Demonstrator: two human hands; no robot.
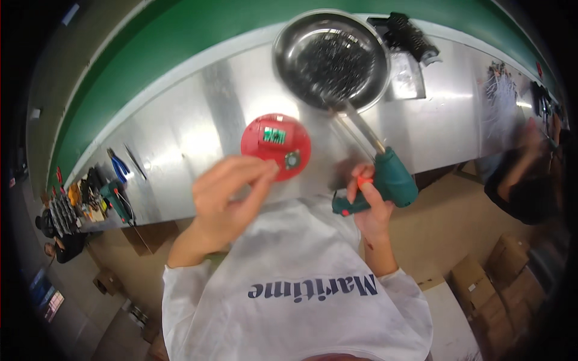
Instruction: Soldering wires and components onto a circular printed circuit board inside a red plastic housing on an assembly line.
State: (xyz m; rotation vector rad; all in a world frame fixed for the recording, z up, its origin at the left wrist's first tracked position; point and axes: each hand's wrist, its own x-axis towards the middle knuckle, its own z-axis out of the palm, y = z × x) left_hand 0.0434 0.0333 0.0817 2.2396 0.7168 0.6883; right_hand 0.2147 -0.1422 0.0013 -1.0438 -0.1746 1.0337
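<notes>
My right hand (pixel 374 204) is wrapped round a green power screwdriver (pixel 397 180) with an orange part under the fingers. Its silver shaft points up to the near rim of a round steel pan (pixel 282 66), which holds many small dark pieces (pixel 337 60), blurred but screw-like. Left of it, a red round housing (pixel 250 147) lies on the bench with a green circuit board (pixel 275 136) and a small round part (pixel 292 159) on it. Over the housing's near edge, my left hand (pixel 232 192) has thumb and forefinger pinched together; anything between them is too small to make out.
The metal bench (pixel 162 186) carries blue-handled pliers (pixel 118 166), tweezers (pixel 136 161) and another green power tool (pixel 117 201) at the left. A black device (pixel 412 37) lies beyond the pan. Thin wires (pixel 501 90) and another person's arm (pixel 527 150) are at the right. Cardboard boxes (pixel 509 259) stand below.
</notes>
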